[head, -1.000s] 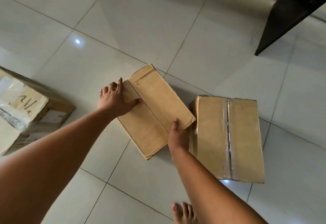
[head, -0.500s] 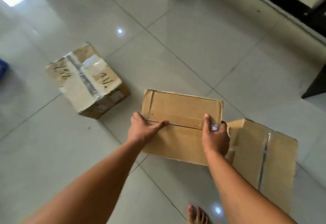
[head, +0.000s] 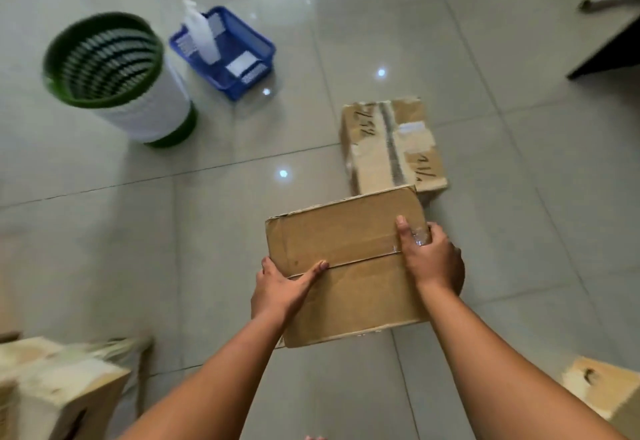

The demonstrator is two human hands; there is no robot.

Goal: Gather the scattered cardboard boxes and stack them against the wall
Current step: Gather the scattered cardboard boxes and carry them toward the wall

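Observation:
I hold a plain brown cardboard box above the tiled floor, in the lower middle of the view. My left hand grips its left edge, thumb lying on top along the flap seam. My right hand clasps the right edge, thumb on top. Just beyond it on the floor lies a taped box with handwriting. A pale box sits at the bottom left. Another box's corner shows at the bottom right.
A green-rimmed white mesh bin stands at the upper left. Beside it is a blue plastic basket with a white bottle in it. A dark furniture edge crosses the upper right. Glossy floor tiles stretch between them.
The brown box has been lifted off the floor in both hands. The view has swung left, so the taped box is now behind the held one, and the bin and basket have appeared.

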